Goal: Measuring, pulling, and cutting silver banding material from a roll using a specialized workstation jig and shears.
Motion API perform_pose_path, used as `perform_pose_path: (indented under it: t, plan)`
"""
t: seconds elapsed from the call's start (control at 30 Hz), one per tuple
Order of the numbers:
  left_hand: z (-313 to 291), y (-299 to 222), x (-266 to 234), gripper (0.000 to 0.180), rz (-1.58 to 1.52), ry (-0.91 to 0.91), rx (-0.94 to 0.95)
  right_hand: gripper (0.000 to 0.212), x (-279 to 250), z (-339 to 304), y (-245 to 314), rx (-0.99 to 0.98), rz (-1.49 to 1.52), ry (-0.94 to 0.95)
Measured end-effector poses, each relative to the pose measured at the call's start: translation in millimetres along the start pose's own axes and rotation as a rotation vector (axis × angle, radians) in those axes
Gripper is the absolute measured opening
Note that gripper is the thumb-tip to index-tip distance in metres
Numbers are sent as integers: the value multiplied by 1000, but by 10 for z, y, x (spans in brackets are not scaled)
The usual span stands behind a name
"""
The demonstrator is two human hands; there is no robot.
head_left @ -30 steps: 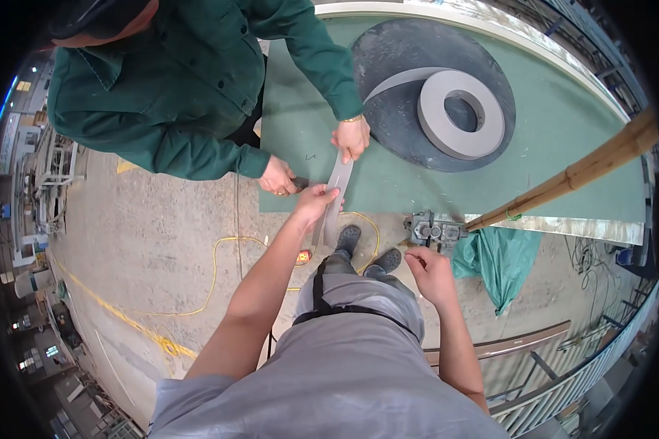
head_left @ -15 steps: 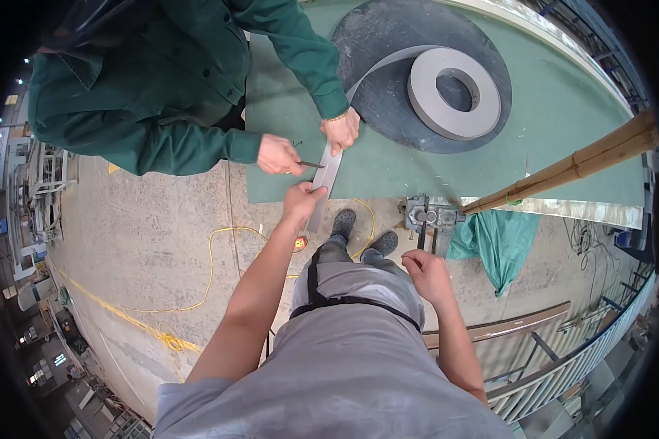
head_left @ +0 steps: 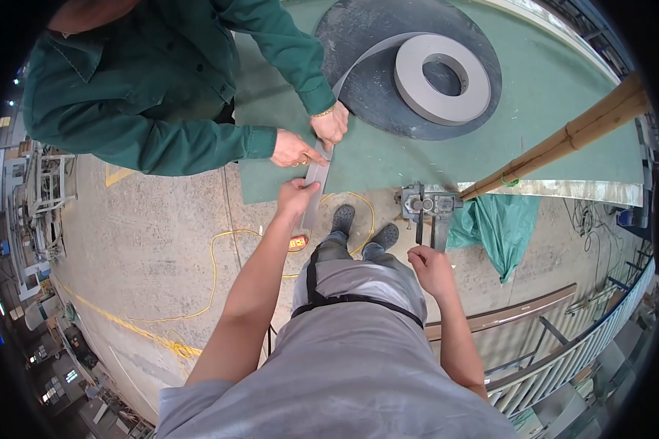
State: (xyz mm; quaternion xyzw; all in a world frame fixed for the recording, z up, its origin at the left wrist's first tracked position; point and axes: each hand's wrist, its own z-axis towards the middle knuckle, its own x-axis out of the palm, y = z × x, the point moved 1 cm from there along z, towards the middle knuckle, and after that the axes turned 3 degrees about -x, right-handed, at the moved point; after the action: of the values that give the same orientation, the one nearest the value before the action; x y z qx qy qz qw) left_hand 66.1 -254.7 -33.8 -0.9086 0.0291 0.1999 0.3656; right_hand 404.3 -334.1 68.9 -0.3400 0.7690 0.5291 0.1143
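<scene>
My left hand [head_left: 296,197] pinches a flat grey edge-banding strip [head_left: 318,174] at the table's near edge, thumb on top. The strip's end hangs past my hand over the floor. A co-worker in a green shirt presses the strip down with one hand [head_left: 331,126]; the other hand [head_left: 293,149] reaches a finger onto it. The strip leads back toward a grey roll [head_left: 410,84] lying on a dark round disc [head_left: 344,29]. My right hand [head_left: 433,272] hangs low with curled fingers, nothing visible in them, close to a metal bench vise [head_left: 426,203].
The green table [head_left: 556,132] spans the far side. A bamboo pole [head_left: 564,143] slants over its right edge, above a green plastic sheet [head_left: 499,234]. A yellow cord [head_left: 214,271] and a red-and-yellow socket box [head_left: 298,243] lie on the floor. Metal railing stands at right.
The co-worker's thin dark blade-like tool no longer shows; that hand now has a finger on the strip. My left hand still grips the strip. My view has shifted slightly.
</scene>
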Motion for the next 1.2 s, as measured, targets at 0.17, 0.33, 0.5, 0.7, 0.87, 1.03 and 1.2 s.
perform_pose_path:
  t: [0.17, 0.33, 0.5, 0.7, 0.87, 1.03, 1.2]
  plan:
    - [-22, -35, -16, 30, 48, -28, -11, 17, 40, -28, -111, 27, -8, 8]
    - [35, -34, -73, 29, 50, 7, -34, 16, 61, -74, -143, 48, -44, 4]
    - [7, -68, -36, 29, 7, 26, -31, 17, 69, -154, -193, 41, -41, -6]
    - [125, 56, -37, 28, -22, 29, -26, 16, 32, -196, -213, 140, 33, -63]
    - [81, -8, -32, 27, 34, 4, -15, 25, 92, -77, -198, 127, -132, -306]
    - [107, 2, -40, 23, -47, 48, -53, 25, 224, 131, -191, -40, -284, -438]
    - [121, -44, -53, 22, -69, 82, -67, 23, 283, 181, -234, 25, -293, -374]
